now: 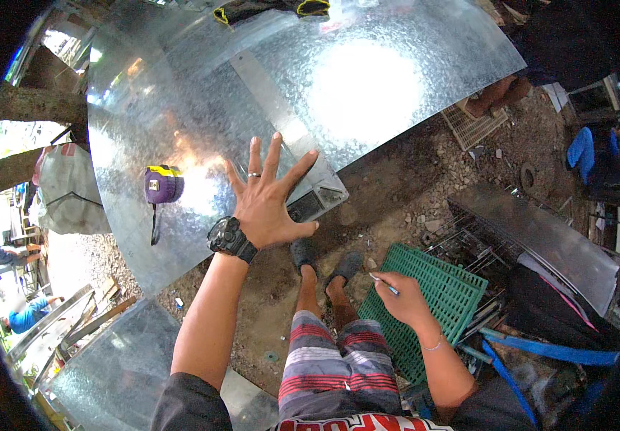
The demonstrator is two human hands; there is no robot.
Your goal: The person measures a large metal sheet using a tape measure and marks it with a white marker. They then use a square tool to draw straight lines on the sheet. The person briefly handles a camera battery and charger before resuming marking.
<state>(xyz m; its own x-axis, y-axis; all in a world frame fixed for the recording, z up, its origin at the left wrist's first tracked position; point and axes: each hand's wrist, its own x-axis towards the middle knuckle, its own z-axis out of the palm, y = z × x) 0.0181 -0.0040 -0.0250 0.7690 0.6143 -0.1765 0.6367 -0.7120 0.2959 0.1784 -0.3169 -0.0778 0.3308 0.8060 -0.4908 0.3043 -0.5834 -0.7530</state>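
A large, shiny galvanized metal sheet (166, 93) stretches out in front of me. Across it lies a steel square (263, 86), its thick head at the sheet's near edge. My left hand (263, 205), with a black watch at the wrist, is open with fingers spread over the square's near end; I cannot tell whether it presses down. Between the fingers of my right hand (404, 300) is a thin pen-like marker (386, 285), held off the sheet near my right leg. A purple and yellow tape measure (163, 184) rests on the sheet, left of my left hand, its dark strap hanging toward me.
A dark cloth item with yellow trim (270, 8) lies at the sheet's far edge. Green plastic grating (425, 294) and a metal panel (539, 237) stand at right. Another metal sheet (116, 366) is at lower left. People (26, 316) are far left; stony ground lies below.
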